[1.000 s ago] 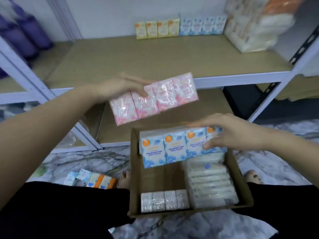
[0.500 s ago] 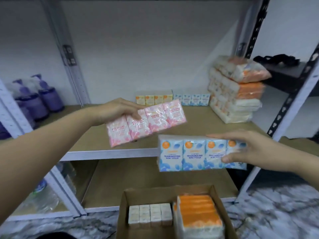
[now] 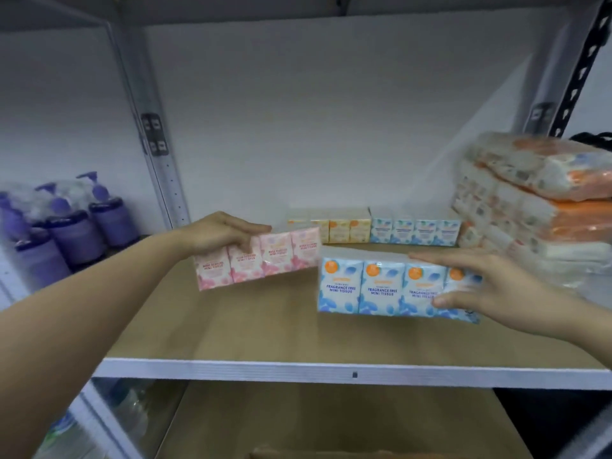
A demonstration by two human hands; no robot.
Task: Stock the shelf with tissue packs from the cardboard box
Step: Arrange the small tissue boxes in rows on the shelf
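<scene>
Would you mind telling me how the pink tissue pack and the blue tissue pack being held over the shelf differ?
The pink tissue pack has a pink floral print; the blue tissue pack has blue leaves, orange dots and reads "Fragrance Free Mini Tissue". The pink one tilts, its right end higher, in the left hand; the blue one sits nearly level in the right hand. The pink one is held further left and slightly higher. Both are wrapped rows of four mini packs.
</scene>
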